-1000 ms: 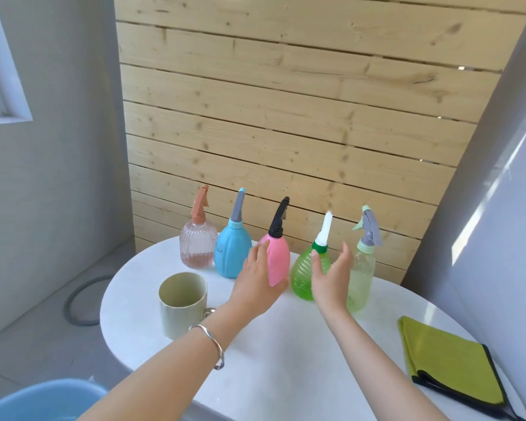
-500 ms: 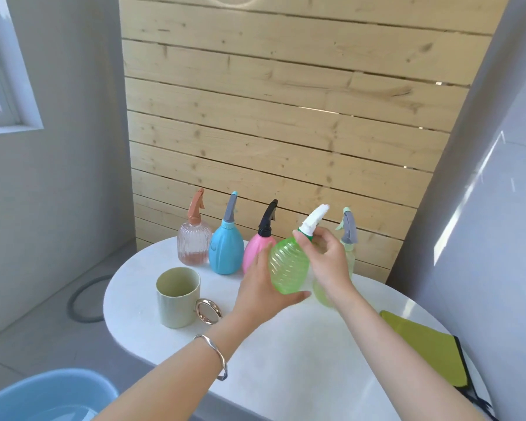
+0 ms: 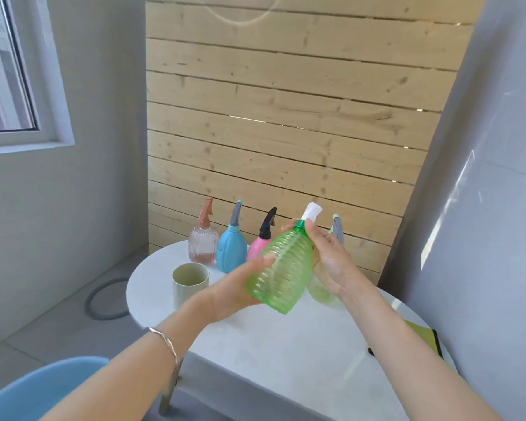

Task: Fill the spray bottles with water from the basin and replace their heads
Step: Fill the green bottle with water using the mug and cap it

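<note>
From the head camera, the green bottle (image 3: 281,270) is held in the air above the table (image 3: 286,344), tilted with its base toward the person and its neck pointing up and away. The left hand (image 3: 237,287) cups the wide lower body from beneath, fingers curled round the ribbed wall. The right hand (image 3: 331,262) pinches the neck, fingertips on the green collar (image 3: 299,223) just under the white spray head (image 3: 312,211).

The bottle is see-through and looks empty, so it should be light. Its thin plastic wall will probably give under a hard squeeze, but the ribs offer good purchase. The collar is the part to twist, with the body held firm lower down, as the hands sit now. Once wet it may turn slippery.

Four other bottles stand along the far side of the table: a clear pinkish one (image 3: 203,244), a blue one (image 3: 231,252), a pink one (image 3: 257,249), and a pale one (image 3: 321,291) mostly hidden behind the right hand. All have their heads on. A cup (image 3: 190,282) stands near them, and the blue basin (image 3: 43,387) sits low at the left, well apart from the bottle.
</note>
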Motion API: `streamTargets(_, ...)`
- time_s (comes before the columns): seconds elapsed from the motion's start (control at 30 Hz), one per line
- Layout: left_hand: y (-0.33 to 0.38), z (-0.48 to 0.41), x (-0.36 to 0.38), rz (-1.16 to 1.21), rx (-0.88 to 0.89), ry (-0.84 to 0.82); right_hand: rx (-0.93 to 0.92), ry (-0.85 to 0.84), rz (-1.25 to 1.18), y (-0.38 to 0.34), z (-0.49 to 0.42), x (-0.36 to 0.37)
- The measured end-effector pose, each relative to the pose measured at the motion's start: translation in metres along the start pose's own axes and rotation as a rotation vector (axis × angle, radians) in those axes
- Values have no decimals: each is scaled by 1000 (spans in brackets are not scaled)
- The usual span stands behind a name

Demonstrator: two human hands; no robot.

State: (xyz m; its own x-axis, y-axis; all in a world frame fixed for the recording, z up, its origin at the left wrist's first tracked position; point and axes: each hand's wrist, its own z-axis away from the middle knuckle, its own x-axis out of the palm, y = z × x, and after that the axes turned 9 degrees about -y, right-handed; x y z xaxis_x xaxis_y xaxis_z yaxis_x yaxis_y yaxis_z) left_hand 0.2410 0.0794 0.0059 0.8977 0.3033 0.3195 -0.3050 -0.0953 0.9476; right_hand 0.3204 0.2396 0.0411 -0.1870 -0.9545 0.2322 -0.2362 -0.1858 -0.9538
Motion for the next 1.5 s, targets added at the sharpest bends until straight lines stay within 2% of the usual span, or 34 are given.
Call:
streamTargets(0.07, 3, 6, -2, 107, -77, -34, -18, -38, -75, -4, 2, 6)
streamTargets(0.1, 4, 5, -3, 45, -75, 16, -40, -19, -101, -5, 2, 10)
streamTargets(0.17, 5, 3, 2, -185, 19, 242, -84, 79, -36, -8, 1, 15)
streamTargets(0.23, 5, 3, 13, -338, 220, 451, -97, 181, 60, -6, 1, 22)
streamTargets(0.3, 5, 6, 23, -610, 301, 444, -102, 217, 62, -3, 2, 31)
streamTargets(0.33, 2, 7, 24, -755, 295, 420, -103, 204, 47, -1, 3, 35)
streamTargets(0.37, 1, 9, 24, -804, 263, 402, -94, 175, 21, 1, 4, 39)
streamTargets(0.4, 3, 12, 22, -743, 221, 367, -80, 141, -19, 0, 5, 41)
streamTargets(0.43, 6, 15, 19, -583, 163, 296, -59, 102, -76, -1, 6, 42)
streamTargets(0.5, 13, 23, 17, -119, 65, 59, -35, 25, -192, -3, 8, 41)
streamTargets(0.53, 14, 26, 15, 13, 40, 0, -37, 6, -236, -4, 8, 41)
streamTargets(0.57, 13, 27, 12, -4, 37, -2, -44, 8, -274, -4, 9, 42)
streamTargets(0.6, 10, 25, 10, -117, 46, 50, -58, 32, -294, -4, 9, 43)
streamTargets(0.7, 2, 17, 7, -451, 222, 412, -123, 156, -198, -2, 8, 49)
streamTargets(0.73, 1, 16, 7, -491, 285, 460, -145, 182, -162, -1, 7, 50)
streamTargets(0.8, 3, 18, 12, -539, 311, 412, -160, 214, -103, 1, 6, 53)
streamTargets(0.9, 2, 24, 18, -606, 221, 330, -129, 210, -43, 7, 6, 56)
streamTargets(1.07, -8, 24, 8, -686, 101, 344, -20, 106, -74, 17, 9, 55)
streamTargets(1.13, -11, 29, 2, -582, 6, 233, 21, 52, -87, 16, 11, 52)
streamTargets(1.2, -14, 35, -7, -367, -120, 35, -4, 17, -163, 12, 11, 45)
streamTargets(1.27, -21, 41, -19, -258, -178, -28, -65, 57, -223, 5, 9, 33)
streamTargets(1.33, -27, 45, -28, -316, -223, 22, -106, 111, -218, -3, 6, 19)
streamTargets(1.5, -41, 47, -41, -712, -356, 230, -105, 243, -1, -1, 3, -9)
